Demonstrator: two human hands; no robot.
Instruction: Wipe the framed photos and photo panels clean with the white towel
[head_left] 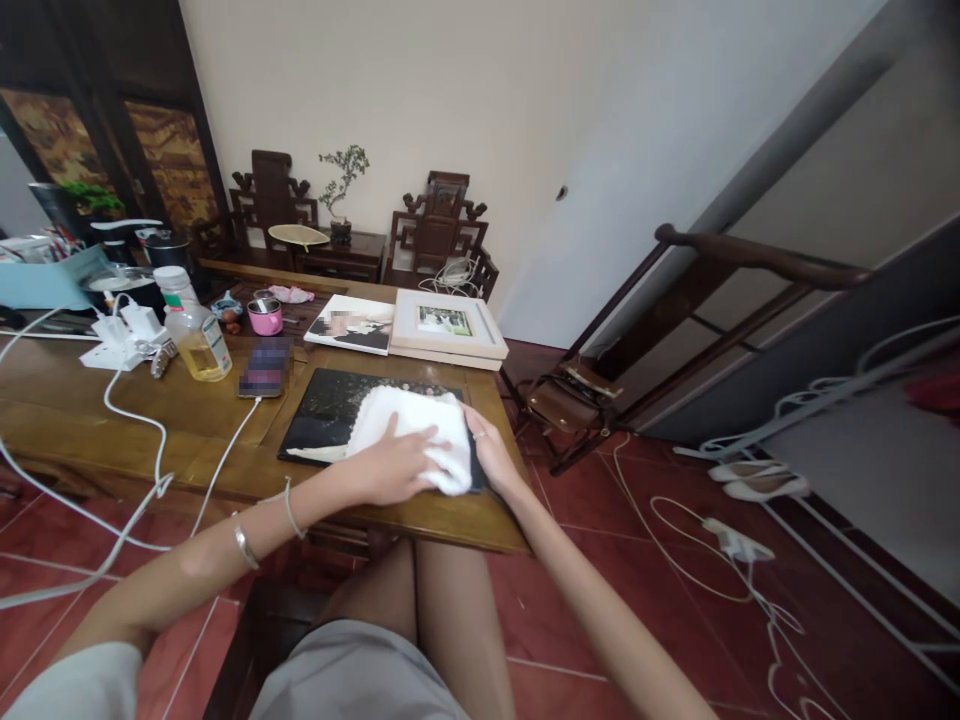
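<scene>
A white cloth (pixel 409 415) with a scalloped edge lies bunched over a dark, glossy photo panel (pixel 322 405) near the table's front edge. My left hand (pixel 397 465) rests flat on the cloth, fingers spread and pressing into its folds. At the right edge of the panel, my right hand (pixel 491 450) grips the side beside the cloth; its fingertips are partly hidden. Pale shapes printed on the panel show left of the cloth, and the cloth covers much of its right half.
Behind the panel lie a framed photo (pixel 450 345) and a photo booklet (pixel 351 325). A charging phone (pixel 266 368), a bottle of yellow liquid (pixel 196 340), a pink cup (pixel 265 318) and a power strip (pixel 124 338) stand left. White cables trail off the table. A wooden chair (pixel 645 330) stands right.
</scene>
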